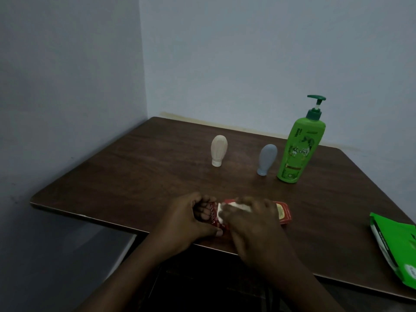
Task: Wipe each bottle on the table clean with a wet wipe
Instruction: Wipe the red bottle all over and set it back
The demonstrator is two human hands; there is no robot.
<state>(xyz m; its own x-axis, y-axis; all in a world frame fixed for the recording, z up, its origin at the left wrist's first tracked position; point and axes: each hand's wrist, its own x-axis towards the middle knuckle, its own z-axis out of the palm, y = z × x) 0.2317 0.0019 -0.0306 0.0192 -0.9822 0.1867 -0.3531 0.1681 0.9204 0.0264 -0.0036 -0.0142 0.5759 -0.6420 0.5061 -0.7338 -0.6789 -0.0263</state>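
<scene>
A red wet wipe pack (284,213) lies near the table's front edge. My left hand (191,218) grips its left end. My right hand (254,221) lies over the pack, its fingers pinching a white wipe (242,206) at the opening. Farther back stand three bottles: a cream squeeze bottle (218,150) resting on its cap, a grey-blue squeeze bottle (267,159) also cap-down, and a tall green pump bottle (299,149) to the right.
The dark wooden table (135,176) sits in a corner, with walls to the left and behind. A green packet (396,242) lies at the right front edge, partly out of view.
</scene>
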